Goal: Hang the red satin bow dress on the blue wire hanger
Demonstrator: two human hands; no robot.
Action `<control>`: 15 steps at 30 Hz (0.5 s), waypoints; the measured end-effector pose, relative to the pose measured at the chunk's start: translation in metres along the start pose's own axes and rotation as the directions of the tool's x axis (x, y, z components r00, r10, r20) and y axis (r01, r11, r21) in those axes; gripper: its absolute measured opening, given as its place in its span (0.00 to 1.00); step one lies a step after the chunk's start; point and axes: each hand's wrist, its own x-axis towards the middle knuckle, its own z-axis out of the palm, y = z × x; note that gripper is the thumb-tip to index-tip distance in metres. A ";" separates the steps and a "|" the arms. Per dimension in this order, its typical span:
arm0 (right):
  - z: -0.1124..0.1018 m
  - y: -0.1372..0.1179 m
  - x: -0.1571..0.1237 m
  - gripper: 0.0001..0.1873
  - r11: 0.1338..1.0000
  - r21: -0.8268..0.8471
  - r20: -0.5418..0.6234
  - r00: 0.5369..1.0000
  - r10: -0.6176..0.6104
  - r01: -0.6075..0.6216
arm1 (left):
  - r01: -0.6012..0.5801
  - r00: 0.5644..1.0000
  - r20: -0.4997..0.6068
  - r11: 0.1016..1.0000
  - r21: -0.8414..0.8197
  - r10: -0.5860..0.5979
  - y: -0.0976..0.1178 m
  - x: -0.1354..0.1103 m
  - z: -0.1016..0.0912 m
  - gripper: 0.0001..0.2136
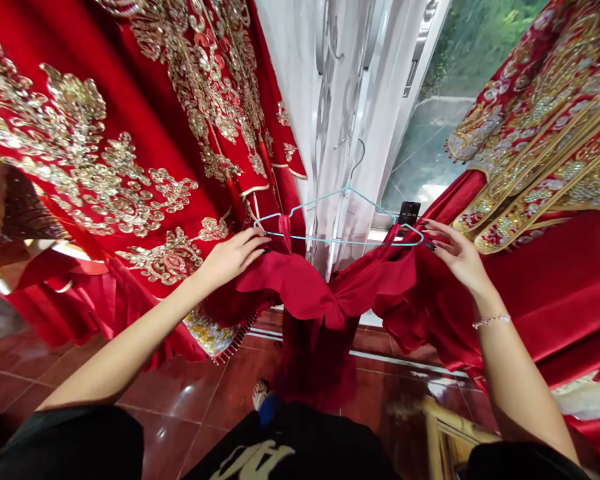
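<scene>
Head cam, live: my left hand (pixel 233 259) is at the left end of a teal wire hanger (pixel 325 239), and my right hand (pixel 457 257) is at the right end, w/ the hanger level-ish btwn them. A dark red satin dress (pixel 305 287) hangs on it by 2 narrow straps, ruffled top flopping forward, skirt dropping straight down toward the floor, right in front of me.

Left fingers (pixel 254 239) are curled together right by the left strap (pixel 285 233). Right fingers (pixel 433 233) are curved over the hanger's other end, just past the right strap (pixel 393 241). Can't tell if either set is actually clamped on wire or fabric.

Hanger hook (pixel 357 157) sticks up against a sheer white curtain (pixel 340 100). Just behind the right end, a black phone-like device (pixel 409 213) shows lit digits, too small to read.

Left side: big red robe (pixel 80 133) w/ gold sequin embroidery. Right side: another red robe (pixel 540 173), gold-trimmed panels. Past the curtain, a glass door (pixel 430 133) w/ green outside.

Down low: glossy red-brown floor tiles (pixel 180 400), a bamboo-looking frame (pixel 445 433) bottom right, my black top (pixel 280 447) w/ gold lettering. Silver chain bracelet (pixel 491 321) on my right wrist.
</scene>
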 end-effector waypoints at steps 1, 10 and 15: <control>0.001 0.003 0.004 0.30 0.999 -0.045 0.012 1.000 -0.022 0.023 | -0.032 0.992 0.118 0.997 -0.066 0.039 0.000 0.000 -0.001 0.18; 0.040 0.019 0.059 0.25 0.808 -0.583 0.127 0.992 -0.016 0.088 | 0.067 0.787 0.568 0.882 -0.467 0.241 -0.044 0.048 -0.044 0.12; 0.032 0.021 0.066 0.22 0.737 -0.656 0.191 0.980 -0.047 0.163 | 0.058 0.815 0.558 0.935 -0.350 0.159 -0.049 0.083 -0.057 0.11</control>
